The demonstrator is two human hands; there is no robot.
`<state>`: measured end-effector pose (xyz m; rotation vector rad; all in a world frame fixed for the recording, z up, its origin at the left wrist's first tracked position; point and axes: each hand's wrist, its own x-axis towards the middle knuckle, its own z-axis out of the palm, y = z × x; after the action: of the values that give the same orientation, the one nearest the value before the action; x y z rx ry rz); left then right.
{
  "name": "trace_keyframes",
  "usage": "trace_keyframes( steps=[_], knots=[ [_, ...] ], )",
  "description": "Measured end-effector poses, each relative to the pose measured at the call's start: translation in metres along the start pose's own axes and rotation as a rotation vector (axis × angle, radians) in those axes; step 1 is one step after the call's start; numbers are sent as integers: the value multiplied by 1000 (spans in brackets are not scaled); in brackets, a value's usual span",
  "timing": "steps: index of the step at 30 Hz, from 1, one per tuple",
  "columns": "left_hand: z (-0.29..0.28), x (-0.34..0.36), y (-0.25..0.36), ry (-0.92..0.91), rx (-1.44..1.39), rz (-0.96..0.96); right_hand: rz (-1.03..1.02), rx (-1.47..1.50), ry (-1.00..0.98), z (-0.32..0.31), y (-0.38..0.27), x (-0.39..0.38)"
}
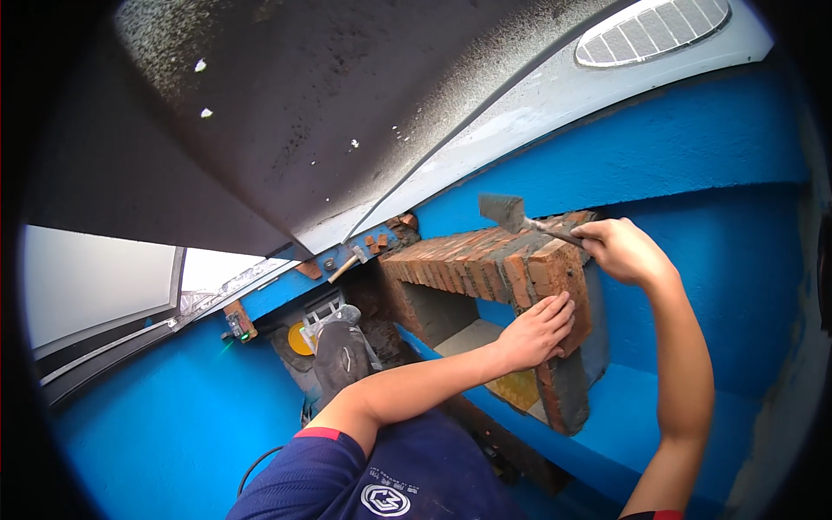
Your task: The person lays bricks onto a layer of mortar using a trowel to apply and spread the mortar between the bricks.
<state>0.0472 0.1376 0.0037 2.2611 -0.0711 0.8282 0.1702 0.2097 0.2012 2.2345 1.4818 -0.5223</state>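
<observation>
My right hand (631,251) is closed around the handle of a trowel (503,212). Its grey, mortar-coloured blade points left above the top of a brick structure (459,260) and is slightly blurred. Grey mortar shows between the bricks and along the upper surface. Below the trowel, my left hand (537,329) lies with its fingers stretched against the brick at the structure's near end (555,282). Its fingertips touch the brick face, and what is under the palm is hidden.
A hammer (347,264) with a wooden handle rests on the blue ledge at left, near loose brick pieces (377,243). A yellow round thing (301,339) lies beside my leg. Blue walls (685,303) stand behind and right; a dark sloping cover (286,104) hangs overhead.
</observation>
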Motion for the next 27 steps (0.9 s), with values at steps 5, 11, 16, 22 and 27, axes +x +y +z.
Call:
trace_keyframes(
  steps=[5,11,16,22,27],
  knots=[
    [-3,-5,-11,36,-9,16,311,659,-84,-18,23,-56],
    [-29,-2,-19,292,-156,-33,408,650,489,72,39,-148],
    [-45,26,-46,565,-165,-445,606,1019,561,154,-6,-168],
    [-30,29,-61,463,-200,-465,615,856,619,214,-23,-177],
    [-53,10,-49,553,-218,-476,587,1403,687,185,-62,-182]
  ],
)
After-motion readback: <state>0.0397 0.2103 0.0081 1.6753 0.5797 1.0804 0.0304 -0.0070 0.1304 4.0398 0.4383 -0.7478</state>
